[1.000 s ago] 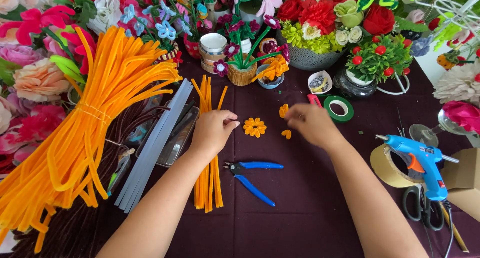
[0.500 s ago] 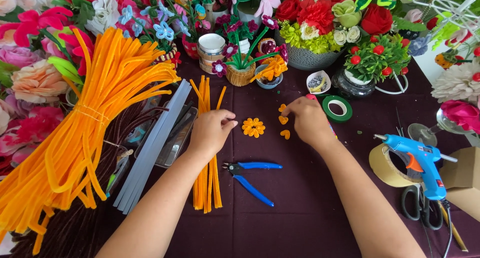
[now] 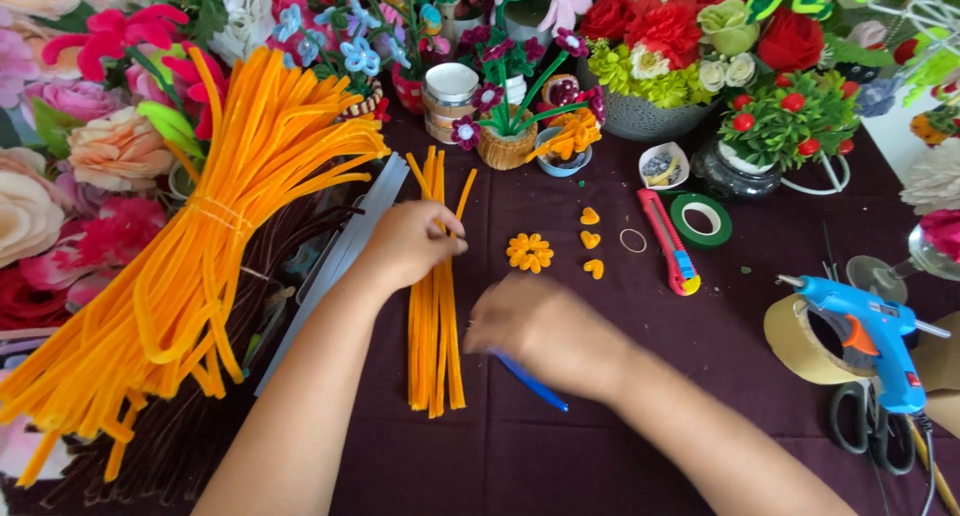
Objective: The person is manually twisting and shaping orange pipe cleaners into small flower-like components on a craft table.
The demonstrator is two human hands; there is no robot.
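Observation:
My left hand (image 3: 412, 242) rests on the top of a small pile of orange pipe cleaners (image 3: 435, 351) lying on the dark purple tablecloth (image 3: 560, 466), its fingertips pinched on one of the stems. My right hand (image 3: 545, 331), blurred by motion, covers blue-handled pliers (image 3: 532, 384); only one blue handle sticks out beneath it, and I cannot see whether the fingers grip it. A small finished orange pipe-cleaner flower (image 3: 529, 252) and three loose orange petals (image 3: 591, 242) lie just beyond the right hand.
A big tied bundle of orange pipe cleaners (image 3: 190, 266) fills the left. Pots of handmade flowers (image 3: 660, 46) line the back. To the right lie a red utility knife (image 3: 668, 244), green tape roll (image 3: 701, 220), blue glue gun (image 3: 862, 331), brown tape roll (image 3: 795, 341) and scissors (image 3: 872, 426).
My right hand has pulled back from the orange petals toward me and now covers the pliers. My left hand has stayed on the pipe cleaners.

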